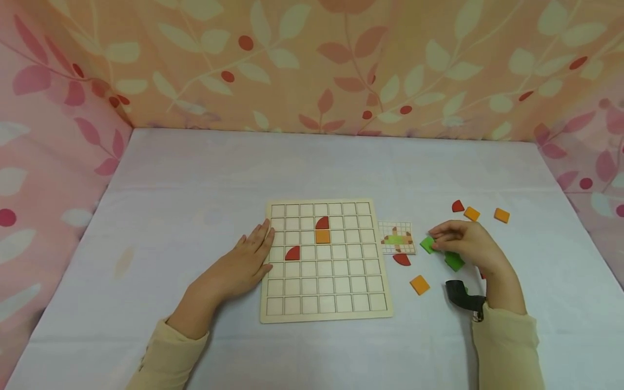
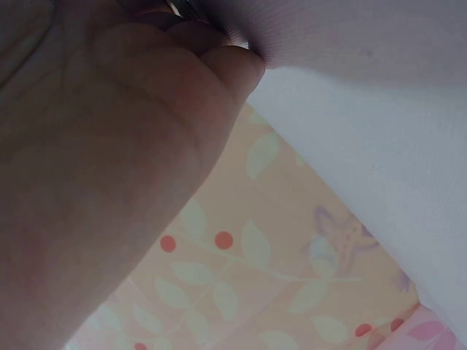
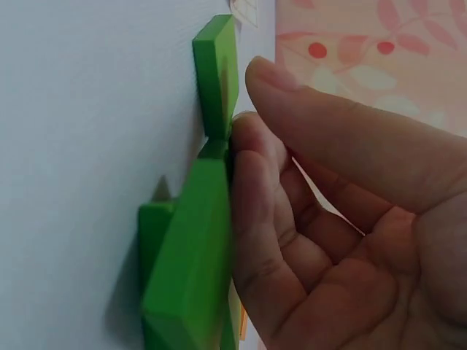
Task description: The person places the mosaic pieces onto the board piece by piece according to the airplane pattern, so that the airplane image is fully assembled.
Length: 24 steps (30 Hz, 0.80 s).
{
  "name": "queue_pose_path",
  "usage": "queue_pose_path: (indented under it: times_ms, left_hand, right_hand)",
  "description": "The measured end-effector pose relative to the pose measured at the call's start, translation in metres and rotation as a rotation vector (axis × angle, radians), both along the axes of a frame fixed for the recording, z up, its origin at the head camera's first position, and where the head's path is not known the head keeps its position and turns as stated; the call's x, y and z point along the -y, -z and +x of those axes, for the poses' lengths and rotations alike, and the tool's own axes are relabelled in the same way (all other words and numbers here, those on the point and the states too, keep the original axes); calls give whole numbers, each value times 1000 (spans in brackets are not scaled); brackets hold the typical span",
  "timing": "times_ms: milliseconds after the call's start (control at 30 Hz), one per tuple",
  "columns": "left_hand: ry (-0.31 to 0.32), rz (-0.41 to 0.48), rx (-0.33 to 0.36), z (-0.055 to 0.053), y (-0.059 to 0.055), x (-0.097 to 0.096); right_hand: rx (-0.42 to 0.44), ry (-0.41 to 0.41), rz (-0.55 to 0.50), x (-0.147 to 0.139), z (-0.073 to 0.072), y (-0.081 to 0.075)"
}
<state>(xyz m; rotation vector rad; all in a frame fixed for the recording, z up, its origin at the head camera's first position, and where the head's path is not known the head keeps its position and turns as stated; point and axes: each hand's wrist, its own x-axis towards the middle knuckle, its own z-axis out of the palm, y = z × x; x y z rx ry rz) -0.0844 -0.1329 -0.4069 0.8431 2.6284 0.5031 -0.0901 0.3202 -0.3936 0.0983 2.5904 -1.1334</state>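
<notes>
A pale wooden grid board (image 1: pixel 343 269) lies on the table, holding two red quarter-circle tiles (image 1: pixel 293 253) and an orange square tile (image 1: pixel 323 236). The fingers of my left hand (image 1: pixel 242 266) rest flat along its left edge. To the right of the board, my right hand (image 1: pixel 465 242) is over several green tiles (image 1: pixel 454 262), one green tile (image 1: pixel 428 245) lying by its fingertips. The right wrist view shows the bent fingers touching the green tiles (image 3: pixel 191 255), while the thumb stands apart from them. In the left wrist view the palm hides the board.
A small pattern card (image 1: pixel 397 238) lies against the board's right edge, with a red quarter-circle (image 1: pixel 402 260) just below it. Loose orange squares (image 1: pixel 420 285) and another red piece (image 1: pixel 457 206) are scattered around the right hand. Beside the right wrist is a black curved object (image 1: pixel 458 294).
</notes>
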Motion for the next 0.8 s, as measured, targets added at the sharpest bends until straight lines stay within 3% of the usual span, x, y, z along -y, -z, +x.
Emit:
queue_pose_path:
  times_ms: [300, 800]
  left_hand:
    - [-2, 13, -5, 0, -1, 1]
    - [2, 9, -8, -1, 2, 0]
  right_hand:
    - [-14, -35, 92, 6, -1, -1]
    - [-38, -43, 92, 6, 0, 0]
